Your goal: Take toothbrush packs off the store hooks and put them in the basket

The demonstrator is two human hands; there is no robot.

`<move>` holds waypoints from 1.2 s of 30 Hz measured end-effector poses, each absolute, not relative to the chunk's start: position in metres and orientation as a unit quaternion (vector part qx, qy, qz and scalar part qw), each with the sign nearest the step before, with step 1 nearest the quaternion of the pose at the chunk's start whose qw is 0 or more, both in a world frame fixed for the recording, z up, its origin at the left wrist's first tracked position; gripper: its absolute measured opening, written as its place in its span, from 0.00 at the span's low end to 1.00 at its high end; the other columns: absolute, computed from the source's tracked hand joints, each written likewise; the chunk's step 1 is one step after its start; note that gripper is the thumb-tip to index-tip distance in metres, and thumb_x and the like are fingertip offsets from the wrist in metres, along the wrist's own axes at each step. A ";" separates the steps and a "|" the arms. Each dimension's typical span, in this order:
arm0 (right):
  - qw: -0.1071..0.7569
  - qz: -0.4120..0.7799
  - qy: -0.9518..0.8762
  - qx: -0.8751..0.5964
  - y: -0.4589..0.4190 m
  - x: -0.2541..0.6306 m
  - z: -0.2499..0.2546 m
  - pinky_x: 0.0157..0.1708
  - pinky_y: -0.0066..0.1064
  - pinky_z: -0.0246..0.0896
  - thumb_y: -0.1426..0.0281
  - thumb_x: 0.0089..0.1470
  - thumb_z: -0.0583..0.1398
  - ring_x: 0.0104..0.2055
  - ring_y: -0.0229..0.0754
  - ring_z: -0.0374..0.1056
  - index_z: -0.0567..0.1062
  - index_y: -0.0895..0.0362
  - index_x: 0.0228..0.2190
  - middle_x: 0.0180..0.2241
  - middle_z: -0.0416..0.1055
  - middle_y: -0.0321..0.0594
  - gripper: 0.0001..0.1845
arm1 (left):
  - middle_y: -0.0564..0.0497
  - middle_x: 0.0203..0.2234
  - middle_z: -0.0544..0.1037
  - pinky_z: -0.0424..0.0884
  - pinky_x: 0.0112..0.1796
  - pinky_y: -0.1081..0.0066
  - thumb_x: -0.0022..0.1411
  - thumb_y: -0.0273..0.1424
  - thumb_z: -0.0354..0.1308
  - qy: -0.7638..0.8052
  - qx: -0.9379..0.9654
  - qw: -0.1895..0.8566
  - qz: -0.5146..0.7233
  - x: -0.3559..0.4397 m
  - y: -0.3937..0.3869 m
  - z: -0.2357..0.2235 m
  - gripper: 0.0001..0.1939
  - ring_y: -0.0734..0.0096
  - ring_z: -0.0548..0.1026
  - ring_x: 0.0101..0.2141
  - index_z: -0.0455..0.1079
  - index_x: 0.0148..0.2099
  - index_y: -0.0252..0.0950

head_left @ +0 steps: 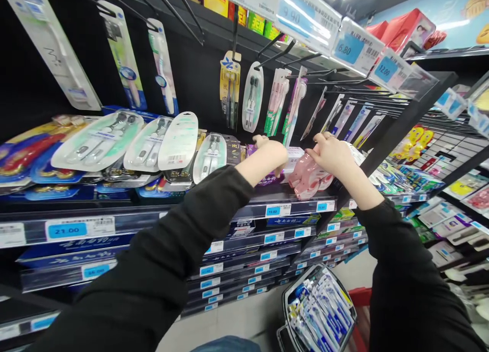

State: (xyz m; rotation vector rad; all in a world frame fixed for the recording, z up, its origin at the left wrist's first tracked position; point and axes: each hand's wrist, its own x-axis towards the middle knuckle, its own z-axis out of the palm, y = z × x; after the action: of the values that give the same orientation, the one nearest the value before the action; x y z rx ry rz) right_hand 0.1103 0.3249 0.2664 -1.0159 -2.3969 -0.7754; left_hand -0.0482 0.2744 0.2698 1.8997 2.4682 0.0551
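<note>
Both my arms in black sleeves reach up to a store shelf of toothbrush packs. My left hand (267, 156) rests with fingers curled on a purple and white pack (293, 158) lying on the shelf. My right hand (331, 153) grips the top of a pink blister pack (308, 179) that stands at the shelf's front edge. The two hands are close together, with the pink pack between and below them.
Toothbrush packs hang on hooks (252, 95) above and lie stacked at the left (99, 140). Price tags (66, 229) line the shelf rails. A basket of blue toothpaste boxes (319, 311) sits on the floor at the lower right. More shelving stands at the right (451, 189).
</note>
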 end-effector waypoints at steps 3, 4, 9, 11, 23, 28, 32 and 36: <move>0.233 -0.287 -0.811 -0.453 0.314 0.113 0.262 0.30 0.33 0.54 0.60 0.60 0.49 0.33 0.51 0.69 0.72 0.65 0.39 0.30 0.72 0.54 0.22 | 0.37 0.47 0.75 0.64 0.50 0.54 0.47 0.36 0.66 0.746 0.665 -0.026 0.029 -0.027 0.258 0.266 0.24 0.41 0.68 0.51 0.73 0.48 0.33; 0.238 -0.285 -0.804 -0.464 0.312 0.114 0.260 0.29 0.33 0.53 0.60 0.60 0.49 0.32 0.51 0.69 0.72 0.65 0.36 0.28 0.72 0.53 0.21 | 0.36 0.47 0.73 0.65 0.49 0.59 0.52 0.34 0.61 0.720 0.686 -0.063 0.087 -0.022 0.257 0.262 0.22 0.46 0.69 0.50 0.71 0.50 0.30; 0.304 -0.263 -0.800 -0.445 0.318 0.126 0.253 0.28 0.30 0.48 0.62 0.57 0.52 0.29 0.45 0.68 0.73 0.59 0.29 0.25 0.73 0.46 0.15 | 0.36 0.49 0.71 0.64 0.48 0.66 0.58 0.24 0.52 0.643 0.716 -0.066 0.263 -0.014 0.282 0.235 0.21 0.57 0.70 0.50 0.61 0.54 0.25; 0.344 -0.256 -0.792 -0.435 0.325 0.138 0.253 0.28 0.30 0.48 0.63 0.55 0.53 0.27 0.43 0.67 0.72 0.57 0.25 0.23 0.73 0.43 0.14 | 0.35 0.47 0.72 0.67 0.44 0.67 0.58 0.27 0.54 0.644 0.714 -0.041 0.273 -0.017 0.293 0.227 0.22 0.56 0.72 0.48 0.60 0.53 0.24; 0.387 -0.269 -0.715 -0.516 0.372 0.164 0.242 0.30 0.32 0.49 0.63 0.55 0.52 0.31 0.46 0.68 0.74 0.60 0.29 0.28 0.74 0.49 0.15 | 0.38 0.44 0.76 0.69 0.37 0.67 0.58 0.41 0.55 0.643 0.703 0.010 0.304 -0.024 0.296 0.221 0.20 0.54 0.75 0.44 0.63 0.46 0.31; 0.402 -0.249 -0.711 -0.521 0.392 0.154 0.231 0.31 0.32 0.50 0.65 0.56 0.50 0.31 0.45 0.67 0.74 0.60 0.30 0.28 0.74 0.48 0.16 | 0.38 0.45 0.76 0.69 0.39 0.66 0.55 0.36 0.59 0.637 0.712 0.016 0.295 -0.021 0.295 0.221 0.21 0.54 0.75 0.45 0.63 0.49 0.32; 0.428 -0.236 -0.689 -0.535 0.401 0.145 0.227 0.32 0.32 0.50 0.64 0.58 0.49 0.32 0.45 0.67 0.73 0.60 0.31 0.29 0.73 0.48 0.17 | 0.38 0.45 0.76 0.69 0.39 0.65 0.56 0.35 0.58 0.636 0.713 0.015 0.296 -0.021 0.296 0.220 0.19 0.53 0.74 0.46 0.62 0.49 0.32; 0.415 -0.217 -0.696 -0.544 0.404 0.133 0.228 0.33 0.33 0.51 0.63 0.58 0.49 0.33 0.46 0.67 0.73 0.61 0.33 0.30 0.73 0.50 0.17 | 0.38 0.45 0.76 0.70 0.39 0.65 0.55 0.34 0.59 0.633 0.716 0.007 0.293 -0.021 0.293 0.219 0.19 0.52 0.74 0.46 0.62 0.48 0.32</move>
State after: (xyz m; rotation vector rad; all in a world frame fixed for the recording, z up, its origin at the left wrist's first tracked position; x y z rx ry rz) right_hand 0.1325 0.4044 0.2285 -1.3667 -1.7493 -0.5456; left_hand -0.0215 0.2932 0.2187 2.2394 1.9804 0.9163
